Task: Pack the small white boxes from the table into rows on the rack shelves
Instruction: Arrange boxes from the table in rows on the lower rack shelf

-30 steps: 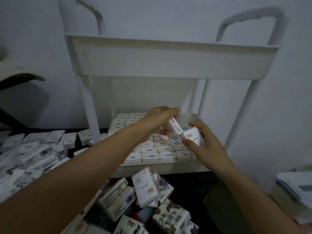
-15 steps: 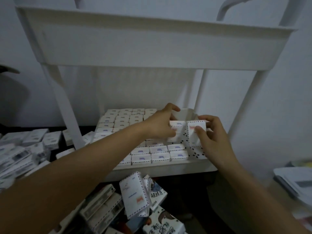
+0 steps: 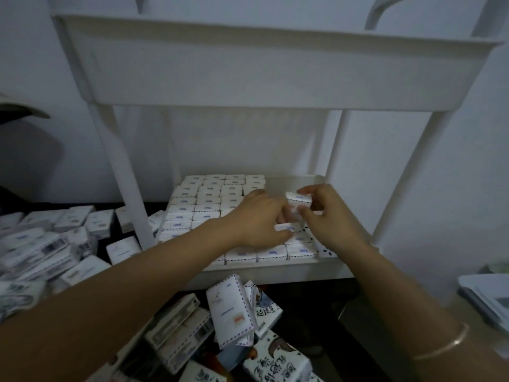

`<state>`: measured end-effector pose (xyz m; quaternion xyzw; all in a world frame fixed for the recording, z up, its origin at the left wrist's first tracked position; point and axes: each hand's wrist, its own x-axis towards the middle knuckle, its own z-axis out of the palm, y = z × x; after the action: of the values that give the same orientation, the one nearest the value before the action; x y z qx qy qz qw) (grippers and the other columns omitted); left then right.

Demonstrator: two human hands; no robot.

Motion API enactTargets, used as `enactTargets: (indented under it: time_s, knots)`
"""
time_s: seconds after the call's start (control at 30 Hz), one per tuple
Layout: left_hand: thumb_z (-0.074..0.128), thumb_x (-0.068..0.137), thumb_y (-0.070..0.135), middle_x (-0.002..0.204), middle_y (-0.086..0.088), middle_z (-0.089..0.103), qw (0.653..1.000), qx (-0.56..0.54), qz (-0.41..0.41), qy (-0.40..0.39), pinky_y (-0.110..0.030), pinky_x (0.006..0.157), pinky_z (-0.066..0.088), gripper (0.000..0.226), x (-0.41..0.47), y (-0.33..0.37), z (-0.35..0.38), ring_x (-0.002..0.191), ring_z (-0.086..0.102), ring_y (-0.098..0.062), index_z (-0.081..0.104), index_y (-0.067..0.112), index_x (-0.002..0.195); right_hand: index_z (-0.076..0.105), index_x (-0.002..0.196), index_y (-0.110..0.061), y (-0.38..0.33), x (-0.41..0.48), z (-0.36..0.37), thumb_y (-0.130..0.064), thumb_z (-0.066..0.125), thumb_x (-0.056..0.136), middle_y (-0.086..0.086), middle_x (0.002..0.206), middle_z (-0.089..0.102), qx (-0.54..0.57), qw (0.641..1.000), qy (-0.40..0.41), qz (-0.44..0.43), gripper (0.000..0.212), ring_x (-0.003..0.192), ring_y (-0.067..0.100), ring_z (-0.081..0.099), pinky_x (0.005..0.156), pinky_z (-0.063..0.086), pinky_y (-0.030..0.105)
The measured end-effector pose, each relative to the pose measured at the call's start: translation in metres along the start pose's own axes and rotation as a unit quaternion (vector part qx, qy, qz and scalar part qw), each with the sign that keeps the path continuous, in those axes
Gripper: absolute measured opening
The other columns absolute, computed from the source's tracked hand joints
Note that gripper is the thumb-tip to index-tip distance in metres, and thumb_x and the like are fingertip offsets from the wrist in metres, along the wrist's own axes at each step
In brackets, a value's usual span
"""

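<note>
1. The right hand has turned its small white cardboard box with a dashed border. Half a second ago the broad face showed towards the camera. Now a narrow edge faces up, pinched between thumb and forefinger at the back right of the lower shelf, with the other fingers curled beneath.
2. The left hand has dropped from thumb-up to palm-down over the packed rows. Its bent fingers and thumb hold a second white box just beside the right hand. The fingertips are blurred.
3. The rows of matching white boxes fill the left and middle of the white plastic rack's lower shelf, as before. Along its right side the dotted floor shows bare.
4. The rack's deep upper shelf spans the top of the view.
5. Loose white boxes lie heaped on the dark table to the left of the rack leg.
6. In the foreground a white box standing on end leans against cartons printed with black drawings.
7. A thin metal bangle circles the right wrist, and grey stacked sheets lie at far right.
</note>
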<state>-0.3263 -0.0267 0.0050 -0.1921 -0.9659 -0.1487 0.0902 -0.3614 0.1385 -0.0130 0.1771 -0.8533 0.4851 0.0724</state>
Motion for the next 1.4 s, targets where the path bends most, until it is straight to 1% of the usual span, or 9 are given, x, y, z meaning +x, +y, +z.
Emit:
enactTargets:
  time_s: [0.27, 0.47, 0.63, 0.8, 0.93, 1.07, 1.2, 1.27, 1.4]
  knots:
    - [0.056, 0.093, 0.031, 0.112, 0.004, 0.056, 0.999, 0.018, -0.008, 0.037, -0.036, 0.097, 0.035, 0.023, -0.036, 0.008, -0.024, 0.109, 0.045, -0.015, 0.070, 0.033, 0.111, 0.058, 0.103, -0.022, 0.004, 0.014, 0.013, -0.011, 0.042, 0.092, -0.008, 0.088, 0.060, -0.026, 0.990, -0.126, 0.050, 0.022, 0.083, 0.015, 0.056, 0.066, 0.041, 0.028]
    - [0.050, 0.090, 0.007, 0.114, 0.014, 0.057, 0.996, -0.067, -0.008, -0.062, -0.032, 0.095, 0.044, 0.038, -0.092, 0.013, -0.048, 0.106, 0.050, -0.002, 0.063, 0.034, 0.114, 0.056, 0.093, -0.028, 0.019, 0.016, 0.020, -0.021, 0.035, 0.094, -0.009, 0.092, 0.061, -0.083, 0.987, -0.130, 0.053, 0.022, 0.093, 0.020, 0.057, 0.074, 0.042, 0.031]
    - [0.059, 0.084, 0.010, 0.134, 0.006, 0.043, 0.981, 0.011, 0.057, -0.184, -0.032, 0.105, 0.032, 0.053, -0.124, 0.015, -0.044, 0.126, 0.031, -0.010, 0.055, 0.033, 0.131, 0.044, 0.136, -0.027, 0.016, 0.005, 0.015, -0.027, 0.036, 0.101, 0.004, 0.139, 0.051, -0.113, 0.985, -0.132, 0.023, 0.036, 0.124, 0.023, 0.050, 0.099, 0.039, 0.032]
    - [0.069, 0.084, 0.025, 0.133, 0.008, 0.046, 0.989, 0.042, 0.073, -0.125, -0.035, 0.102, 0.035, 0.038, -0.137, 0.012, -0.040, 0.126, 0.032, -0.009, 0.061, 0.032, 0.121, 0.041, 0.142, -0.017, -0.008, -0.028, 0.011, -0.022, 0.048, 0.099, 0.004, 0.144, 0.044, -0.140, 0.986, -0.033, -0.080, 0.044, 0.130, 0.019, 0.042, 0.094, 0.027, 0.017]
    - [0.072, 0.080, 0.032, 0.113, 0.012, 0.054, 0.997, 0.002, 0.031, -0.069, -0.030, 0.090, 0.043, 0.034, -0.151, 0.011, -0.037, 0.109, 0.046, -0.006, 0.055, 0.034, 0.109, 0.052, 0.129, -0.020, -0.036, -0.068, 0.009, -0.013, 0.056, 0.092, -0.001, 0.126, 0.056, -0.144, 0.977, 0.019, -0.154, 0.038, 0.115, 0.016, 0.051, 0.094, 0.040, 0.027]
    - [0.071, 0.082, 0.030, 0.102, 0.016, 0.061, 0.989, -0.126, -0.069, 0.037, -0.028, 0.071, 0.055, 0.033, -0.171, 0.005, -0.043, 0.090, 0.062, -0.006, 0.047, 0.038, 0.102, 0.054, 0.115, -0.033, -0.054, -0.105, 0.015, -0.015, 0.058, 0.089, -0.017, 0.100, 0.058, -0.161, 0.971, -0.103, -0.144, 0.032, 0.088, 0.001, 0.056, 0.076, 0.050, 0.029]
    - [0.065, 0.088, 0.018, 0.100, 0.015, 0.063, 0.947, -0.277, -0.123, 0.110, -0.017, 0.060, 0.055, 0.044, -0.193, 0.003, -0.048, 0.080, 0.065, 0.000, 0.052, 0.052, 0.112, 0.049, 0.130, -0.033, -0.055, -0.121, 0.031, -0.035, 0.061, 0.089, -0.009, 0.117, 0.055, -0.229, 0.940, -0.208, -0.143, 0.043, 0.094, 0.006, 0.054, 0.081, 0.051, 0.032]
    - [0.062, 0.089, 0.017, 0.105, 0.012, 0.063, 0.929, -0.314, -0.155, 0.118, -0.014, 0.068, 0.054, 0.045, -0.201, 0.000, -0.048, 0.089, 0.063, 0.003, 0.054, 0.054, 0.112, 0.043, 0.136, -0.036, -0.055, -0.124, 0.040, -0.052, 0.064, 0.084, -0.010, 0.125, 0.048, -0.280, 0.924, -0.223, -0.134, 0.058, 0.104, 0.009, 0.053, 0.082, 0.049, 0.030]
    - [0.054, 0.094, 0.011, 0.118, 0.004, 0.065, 0.877, -0.407, -0.232, 0.108, -0.044, 0.091, 0.054, 0.038, -0.211, -0.002, -0.048, 0.113, 0.061, -0.020, 0.058, 0.031, 0.125, 0.038, 0.139, -0.037, -0.060, -0.125, 0.053, -0.054, 0.071, 0.076, -0.005, 0.130, 0.043, -0.318, 0.912, -0.231, -0.115, 0.073, 0.113, 0.016, 0.050, 0.083, 0.045, 0.029]
